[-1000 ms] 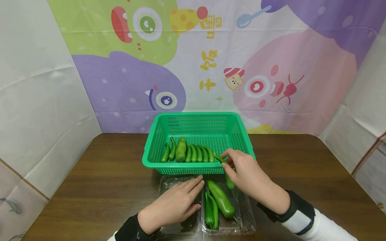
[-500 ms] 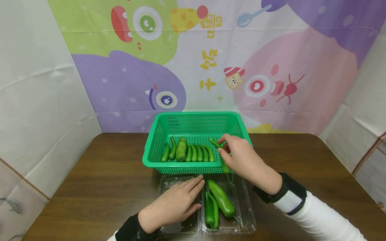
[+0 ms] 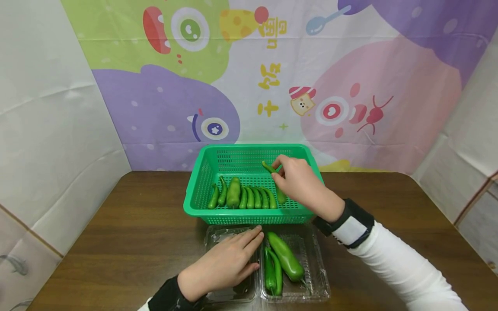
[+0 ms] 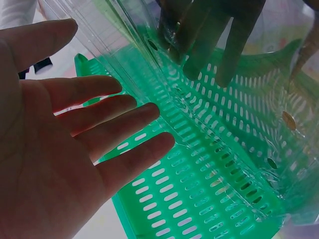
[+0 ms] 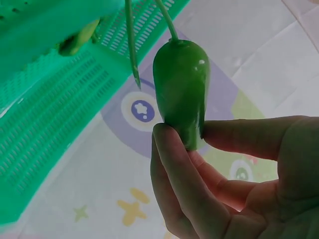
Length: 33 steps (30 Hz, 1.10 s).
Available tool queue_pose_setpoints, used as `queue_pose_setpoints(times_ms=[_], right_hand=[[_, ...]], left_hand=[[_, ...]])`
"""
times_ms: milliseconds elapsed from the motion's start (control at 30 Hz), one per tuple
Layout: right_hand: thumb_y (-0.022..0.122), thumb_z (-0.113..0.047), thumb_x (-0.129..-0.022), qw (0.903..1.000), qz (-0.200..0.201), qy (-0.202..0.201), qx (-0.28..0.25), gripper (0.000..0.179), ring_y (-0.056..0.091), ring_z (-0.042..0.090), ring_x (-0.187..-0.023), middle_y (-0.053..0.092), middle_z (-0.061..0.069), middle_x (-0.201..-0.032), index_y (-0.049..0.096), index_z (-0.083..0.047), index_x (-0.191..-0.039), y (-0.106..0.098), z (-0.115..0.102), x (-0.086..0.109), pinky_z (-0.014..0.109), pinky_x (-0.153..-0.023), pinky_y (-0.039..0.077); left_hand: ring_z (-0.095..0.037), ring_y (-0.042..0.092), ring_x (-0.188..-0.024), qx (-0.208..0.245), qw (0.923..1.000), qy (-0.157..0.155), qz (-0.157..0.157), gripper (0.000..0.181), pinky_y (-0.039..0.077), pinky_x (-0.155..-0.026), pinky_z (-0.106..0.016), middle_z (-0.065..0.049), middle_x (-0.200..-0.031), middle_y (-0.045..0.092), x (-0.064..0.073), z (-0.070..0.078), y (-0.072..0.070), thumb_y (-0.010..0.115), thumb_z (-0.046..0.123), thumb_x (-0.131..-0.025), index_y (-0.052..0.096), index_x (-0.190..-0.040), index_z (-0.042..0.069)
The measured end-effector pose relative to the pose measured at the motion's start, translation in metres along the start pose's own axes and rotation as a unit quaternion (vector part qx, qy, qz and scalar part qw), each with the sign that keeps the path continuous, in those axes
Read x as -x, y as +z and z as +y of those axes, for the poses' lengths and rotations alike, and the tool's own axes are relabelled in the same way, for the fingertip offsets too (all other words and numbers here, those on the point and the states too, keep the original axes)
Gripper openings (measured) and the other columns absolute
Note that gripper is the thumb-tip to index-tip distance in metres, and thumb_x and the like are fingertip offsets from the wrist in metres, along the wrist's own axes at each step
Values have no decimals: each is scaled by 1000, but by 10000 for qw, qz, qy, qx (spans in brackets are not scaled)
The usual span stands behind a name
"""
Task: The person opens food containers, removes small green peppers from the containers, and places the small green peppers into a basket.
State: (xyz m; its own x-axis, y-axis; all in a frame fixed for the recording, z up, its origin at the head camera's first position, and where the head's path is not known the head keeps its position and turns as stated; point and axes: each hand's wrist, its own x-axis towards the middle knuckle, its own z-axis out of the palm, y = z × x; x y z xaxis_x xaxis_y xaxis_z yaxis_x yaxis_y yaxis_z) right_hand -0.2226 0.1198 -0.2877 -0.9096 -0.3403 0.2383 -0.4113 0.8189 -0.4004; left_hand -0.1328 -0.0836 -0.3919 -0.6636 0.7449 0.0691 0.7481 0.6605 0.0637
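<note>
My right hand (image 3: 302, 181) is over the right part of the green basket (image 3: 253, 213), pinching a green pepper (image 5: 180, 82) between thumb and fingers. That pepper's stem points down and toward me in the basket. To its left, several green peppers (image 3: 250, 198) lie side by side along the basket's near side, one fatter than the others. With fingers stretched out, my left hand (image 3: 225, 264) rests on the left half of a clear plastic clamshell box (image 3: 317, 263). A large green pepper (image 3: 286, 258) and two slim peppers (image 3: 269, 271) lie in the box's right half.
The basket stands on a brown wooden table (image 3: 148, 242), just beyond the clear box. Behind it hangs a cloth (image 3: 268, 77) with cartoon prints. White walls (image 3: 50, 108) close in both sides.
My right hand has carried the pepper from above the clear box, over the basket's near rim, up and left into the basket. My left hand has stayed still.
</note>
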Motion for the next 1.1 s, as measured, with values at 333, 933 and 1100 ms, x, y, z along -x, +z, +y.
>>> queue_pose_setpoints(times_ms=[333,933,1100], right_hand=[[56,-20,-95,9972,-438,609,74,23,62,16,-64,68,9,-91,60,-6,-113,6,-4,-37,27,-55,47],[55,-10,-91,9861,-1010,1292,248,20,31,12,-57,49,2,-73,55,-12,-71,29,27,-91,26,-53,28],[52,-2,-85,9810,-1185,1452,491,41,16,10,-50,21,-4,-56,32,-17,-53,37,37,-98,23,-47,22]], left_hand=[[-25,47,-130,11,10000,6,-6,63,46,-100,-41,-11,-152,34,1,-1,0,52,42,-96,37,-146,6],[-24,47,-130,-34,10000,9,-32,63,46,-100,-41,-12,-152,34,0,0,-1,53,41,-96,37,-146,6],[-24,47,-130,-24,10000,19,-53,63,46,-101,-41,-11,-152,34,0,-1,-1,52,41,-96,37,-146,6]])
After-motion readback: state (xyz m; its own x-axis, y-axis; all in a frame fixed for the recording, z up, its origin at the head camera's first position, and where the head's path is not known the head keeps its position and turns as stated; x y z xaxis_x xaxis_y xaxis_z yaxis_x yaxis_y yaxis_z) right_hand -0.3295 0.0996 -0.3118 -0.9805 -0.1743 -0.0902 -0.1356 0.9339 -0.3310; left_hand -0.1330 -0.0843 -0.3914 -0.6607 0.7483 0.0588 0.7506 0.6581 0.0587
